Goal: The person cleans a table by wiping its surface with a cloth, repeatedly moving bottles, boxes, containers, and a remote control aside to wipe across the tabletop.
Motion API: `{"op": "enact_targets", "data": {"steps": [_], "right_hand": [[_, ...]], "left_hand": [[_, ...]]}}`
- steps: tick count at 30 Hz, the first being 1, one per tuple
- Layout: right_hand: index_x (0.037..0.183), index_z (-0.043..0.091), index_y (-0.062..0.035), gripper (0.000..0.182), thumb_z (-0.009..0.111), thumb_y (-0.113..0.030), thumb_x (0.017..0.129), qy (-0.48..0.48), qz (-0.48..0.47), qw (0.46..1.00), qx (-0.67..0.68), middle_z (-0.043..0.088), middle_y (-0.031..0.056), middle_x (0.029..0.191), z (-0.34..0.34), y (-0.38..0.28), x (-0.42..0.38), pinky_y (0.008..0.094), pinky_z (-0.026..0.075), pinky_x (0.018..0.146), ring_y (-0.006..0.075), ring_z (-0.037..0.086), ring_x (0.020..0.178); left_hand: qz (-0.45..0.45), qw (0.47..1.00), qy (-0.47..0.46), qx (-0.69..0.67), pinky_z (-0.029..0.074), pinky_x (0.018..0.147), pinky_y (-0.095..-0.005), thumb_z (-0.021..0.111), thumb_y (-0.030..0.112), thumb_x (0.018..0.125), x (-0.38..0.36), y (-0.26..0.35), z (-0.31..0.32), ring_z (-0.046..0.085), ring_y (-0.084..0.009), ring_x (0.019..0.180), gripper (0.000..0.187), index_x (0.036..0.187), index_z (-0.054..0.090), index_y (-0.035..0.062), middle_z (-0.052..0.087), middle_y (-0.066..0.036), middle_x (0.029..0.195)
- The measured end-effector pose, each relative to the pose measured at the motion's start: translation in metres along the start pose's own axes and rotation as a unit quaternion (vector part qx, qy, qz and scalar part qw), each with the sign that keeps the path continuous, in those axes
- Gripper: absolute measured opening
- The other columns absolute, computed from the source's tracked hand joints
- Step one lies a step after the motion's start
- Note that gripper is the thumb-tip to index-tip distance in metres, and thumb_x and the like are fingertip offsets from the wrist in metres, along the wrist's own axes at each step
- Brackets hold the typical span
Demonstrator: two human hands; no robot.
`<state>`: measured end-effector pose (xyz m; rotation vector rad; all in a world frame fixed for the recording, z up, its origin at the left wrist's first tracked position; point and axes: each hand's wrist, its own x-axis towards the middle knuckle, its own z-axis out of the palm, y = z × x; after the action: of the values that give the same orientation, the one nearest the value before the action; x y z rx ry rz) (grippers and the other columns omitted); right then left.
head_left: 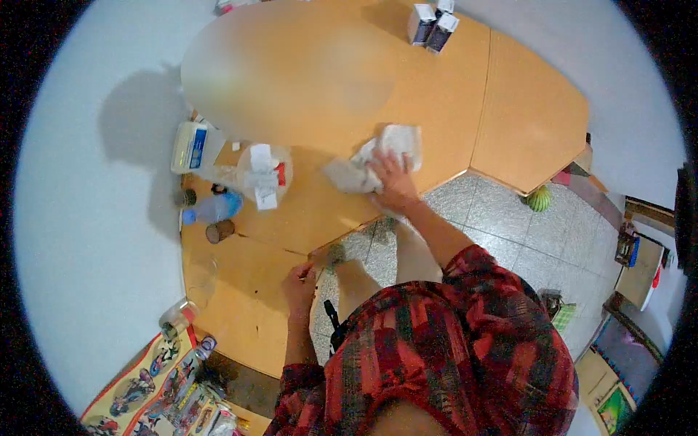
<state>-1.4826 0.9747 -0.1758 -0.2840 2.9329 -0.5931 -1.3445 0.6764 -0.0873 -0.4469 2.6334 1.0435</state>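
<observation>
My right hand [396, 183] presses down on a crumpled white cloth [402, 142] on the wooden table [436, 94], its fingers bent over the fabric. Part of the cloth is smeared by motion and spreads out to the left of the hand. My left hand [298, 287] is at the table's near edge, lower and to the left, with its fingers curled together. A small dark bit shows at those fingertips, too small to name.
A plastic bottle [218, 208], a brown cup [220, 232], a round container with papers [266, 177] and a white-and-blue pack [189, 147] stand at the left. Small boxes [441, 33] stand at the back. A blurred patch hides the table's far left. A watermelon [539, 199] is on the tiled floor.
</observation>
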Motion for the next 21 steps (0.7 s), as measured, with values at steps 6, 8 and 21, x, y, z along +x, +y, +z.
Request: {"op": "enact_targets", "data": {"steps": [6,8,21], "right_hand": [[0.135,0.039,-0.0167,0.077,0.066,-0.052,0.071,0.100,0.131,0.985,-0.050,0.029,0.0073,0.145,-0.058,0.182,0.038,0.0610,0.013,0.106,0.0346,0.026,0.133],[0.135,0.038,-0.0173,0.077,0.063,-0.054,0.073,0.099,0.184,0.974,-0.086,0.028,0.0071,0.146,-0.082,0.241,0.057,0.0627,0.015,0.104,0.0341,0.025,0.134],[0.135,0.040,-0.0311,0.081,0.065,-0.061,0.064,0.095,0.230,0.967,-0.060,0.021,0.0146,0.147,-0.077,0.162,0.036,0.0720,0.011,0.098,0.0455,0.013,0.134]], "left_hand": [[-0.050,0.994,-0.094,-0.026,0.050,0.065,-0.0293,0.065,0.015,0.079,0.027,0.079,0.056,0.064,-0.0190,0.074,0.020,0.095,0.067,0.0028,0.066,-0.011,0.083],[0.021,0.993,-0.120,0.006,0.050,0.065,-0.0296,0.065,0.015,0.079,0.031,0.102,0.064,0.064,-0.0189,0.075,0.020,0.095,0.067,0.0025,0.066,-0.012,0.085],[0.020,0.978,-0.205,0.028,0.051,0.074,-0.0318,0.065,0.021,0.082,0.074,0.137,0.087,0.065,-0.0202,0.080,0.025,0.101,0.066,0.0043,0.068,-0.012,0.091]]}}
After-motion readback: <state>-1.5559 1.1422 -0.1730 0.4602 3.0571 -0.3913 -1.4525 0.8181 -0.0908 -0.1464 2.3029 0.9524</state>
